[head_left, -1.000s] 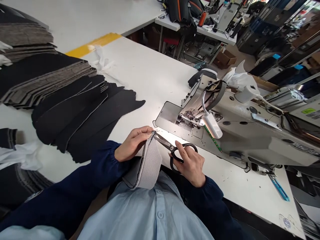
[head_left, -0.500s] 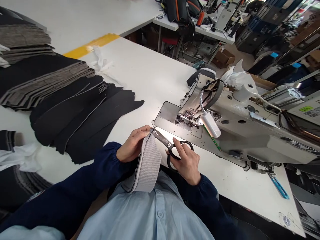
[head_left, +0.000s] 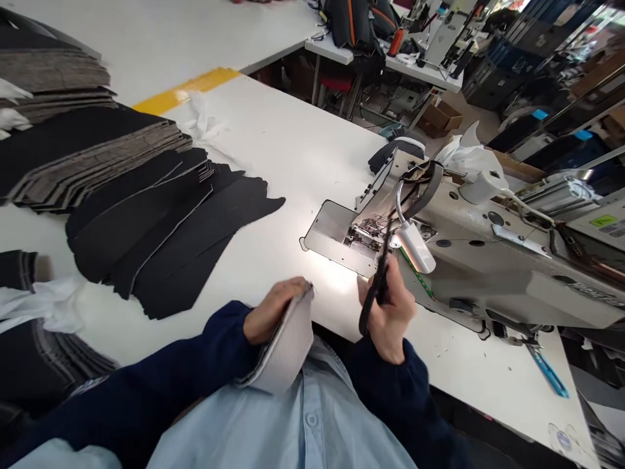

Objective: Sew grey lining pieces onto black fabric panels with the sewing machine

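The fingers of the left hand are closed on the grey piece at its end toward the machine; the piece hangs on the person's side of the machine, its other end by the blue shirt. The fingers of the right hand grip the scissors by the handles, just on the person's side of the machine, the tip pointing up in front of its needle area; seen edge-on, the scissors do not show whether their 2 blades are parted. The 2 hands are well apart. On the machine, a lamp hangs at the needle area, with a green strip beside it. A blue cutter lies near the machine's right end. Left of the machine, black panels spread over the white tabletop; farther left of it are stacks of more panels. Beyond the machine, a 2nd tabletop carries a bag and an orange bottle.
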Motion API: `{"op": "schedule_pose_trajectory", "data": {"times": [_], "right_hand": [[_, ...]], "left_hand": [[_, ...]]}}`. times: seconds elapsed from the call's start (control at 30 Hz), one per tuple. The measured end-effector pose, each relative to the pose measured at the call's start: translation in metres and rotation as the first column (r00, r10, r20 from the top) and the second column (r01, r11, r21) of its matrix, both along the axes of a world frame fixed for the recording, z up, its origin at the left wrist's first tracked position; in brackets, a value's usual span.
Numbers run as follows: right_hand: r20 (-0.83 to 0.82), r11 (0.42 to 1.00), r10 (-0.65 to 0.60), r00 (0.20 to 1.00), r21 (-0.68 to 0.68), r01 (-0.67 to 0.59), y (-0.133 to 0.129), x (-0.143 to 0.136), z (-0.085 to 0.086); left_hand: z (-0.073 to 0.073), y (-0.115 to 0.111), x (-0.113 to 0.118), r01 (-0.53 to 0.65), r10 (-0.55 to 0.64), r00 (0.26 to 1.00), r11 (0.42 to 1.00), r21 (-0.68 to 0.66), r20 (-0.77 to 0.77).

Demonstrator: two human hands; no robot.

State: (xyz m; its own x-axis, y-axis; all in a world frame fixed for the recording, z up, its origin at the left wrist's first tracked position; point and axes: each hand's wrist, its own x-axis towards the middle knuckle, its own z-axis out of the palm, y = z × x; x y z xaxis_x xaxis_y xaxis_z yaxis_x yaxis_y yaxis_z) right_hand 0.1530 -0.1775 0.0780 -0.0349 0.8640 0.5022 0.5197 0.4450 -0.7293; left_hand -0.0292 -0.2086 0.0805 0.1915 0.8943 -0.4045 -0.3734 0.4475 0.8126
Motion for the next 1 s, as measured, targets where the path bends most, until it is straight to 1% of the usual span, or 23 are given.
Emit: {"op": "schedule_pose_trajectory", "data": {"times": [0.07, 0.1, 0.13, 0.17, 0.23, 0.3, 0.33, 0.4, 0.43, 0.47, 0.5, 0.53, 0.57, 0.6, 0.63, 0.67, 0.7, 0.77, 0.83, 0.87, 0.93, 0.97, 1.0], "right_hand": [[0.114, 0.992, 0.119, 0.986, 0.013, -0.122, 0.0, 0.004, 0.002], [0.176, 0.985, 0.171, 0.97, -0.013, -0.171, -0.001, 0.007, -0.002], [0.236, 0.981, 0.194, 0.952, -0.056, -0.185, -0.001, 0.01, -0.007], [0.3, 0.982, 0.186, 0.936, -0.101, -0.163, -0.001, 0.014, -0.015], [0.463, 0.983, 0.13, 0.877, -0.177, -0.052, 0.001, 0.028, -0.034], [0.647, 0.978, 0.061, 0.76, -0.191, 0.084, 0.003, 0.049, -0.05], [0.718, 0.973, 0.049, 0.695, -0.191, 0.128, 0.003, 0.061, -0.055], [0.816, 0.97, 0.051, 0.576, -0.178, 0.166, 0.003, 0.083, -0.057], [0.844, 0.974, 0.044, 0.535, -0.155, 0.164, 0.001, 0.09, -0.053], [0.856, 0.982, 0.017, 0.517, -0.112, 0.153, -0.001, 0.094, -0.046], [0.848, 0.99, -0.026, 0.529, -0.051, 0.131, -0.004, 0.093, -0.038], [0.821, 0.995, -0.062, 0.568, 0.009, 0.096, -0.008, 0.087, -0.029], [0.769, 0.996, -0.085, 0.633, 0.068, 0.052, -0.011, 0.077, -0.021], [0.703, 0.995, -0.057, 0.709, 0.098, -0.017, -0.015, 0.063, -0.013], [0.651, 0.99, 0.051, 0.758, 0.068, -0.124, -0.018, 0.047, -0.007], [0.614, 0.973, 0.162, 0.773, 0.029, -0.227, -0.02, 0.031, -0.003], [0.602, 0.956, 0.235, 0.763, 0.001, -0.295, -0.021, 0.015, -0.001], [0.643, 0.941, 0.248, 0.724, 0.018, -0.338, -0.02, -0.008, 0.0], [0.696, 0.921, 0.247, 0.674, 0.048, -0.387, -0.016, -0.018, -0.001], [0.714, 0.905, 0.254, 0.652, 0.064, -0.422, -0.014, -0.019, 0.0], [0.737, 0.858, 0.284, 0.613, 0.091, -0.506, -0.01, -0.016, 0.005], [0.745, 0.831, 0.297, 0.598, 0.107, -0.545, -0.009, -0.015, 0.009], [0.749, 0.802, 0.309, 0.586, 0.126, -0.585, -0.009, -0.013, 0.014]], "left_hand": [[0.004, 0.006, -0.008, -0.119, 0.121, 0.992, 0.99, 0.083, -0.031], [0.008, 0.01, -0.014, -0.144, 0.15, 0.988, 0.981, 0.129, -0.037], [0.013, 0.013, -0.019, -0.147, 0.156, 0.987, 0.975, 0.169, -0.042], [0.017, 0.015, -0.024, -0.137, 0.151, 0.987, 0.969, 0.204, -0.051], [0.023, 0.018, -0.03, -0.112, 0.139, 0.987, 0.957, 0.266, -0.084], [0.024, 0.018, -0.034, -0.099, 0.143, 0.983, 0.941, 0.324, -0.116], [0.024, 0.018, -0.034, -0.095, 0.147, 0.981, 0.932, 0.351, -0.126], [0.02, 0.019, -0.035, -0.078, 0.146, 0.978, 0.917, 0.391, -0.147], [0.018, 0.02, -0.034, -0.068, 0.144, 0.976, 0.913, 0.403, -0.162], [0.016, 0.021, -0.033, -0.06, 0.145, 0.973, 0.91, 0.411, -0.18], [0.013, 0.022, -0.032, -0.052, 0.147, 0.969, 0.906, 0.419, -0.197], [0.012, 0.023, -0.03, -0.042, 0.147, 0.966, 0.901, 0.432, -0.213], [0.01, 0.024, -0.028, -0.023, 0.141, 0.963, 0.893, 0.45, -0.231], [0.01, 0.024, -0.027, 0.008, 0.131, 0.957, 0.879, 0.476, -0.258], [0.011, 0.024, -0.026, 0.052, 0.117, 0.947, 0.861, 0.506, -0.298], [0.013, 0.024, -0.026, 0.112, 0.102, 0.93, 0.836, 0.538, -0.352], [0.016, 0.024, -0.027, 0.188, 0.087, 0.902, 0.802, 0.567, -0.422], [0.028, 0.023, -0.034, 0.373, 0.086, 0.804, 0.697, 0.612, -0.588], [0.046, 0.024, -0.045, 0.598, 0.129, 0.644, 0.53, 0.601, -0.754], [0.056, 0.024, -0.05, 0.709, 0.166, 0.545, 0.431, 0.558, -0.822], [0.076, 0.023, -0.059, 0.883, 0.251, 0.338, 0.248, 0.398, -0.907], [0.085, 0.021, -0.061, 0.936, 0.281, 0.25, 0.174, 0.305, -0.927], [0.092, 0.018, -0.062, 0.968, 0.299, 0.18, 0.114, 0.223, -0.937]]}}
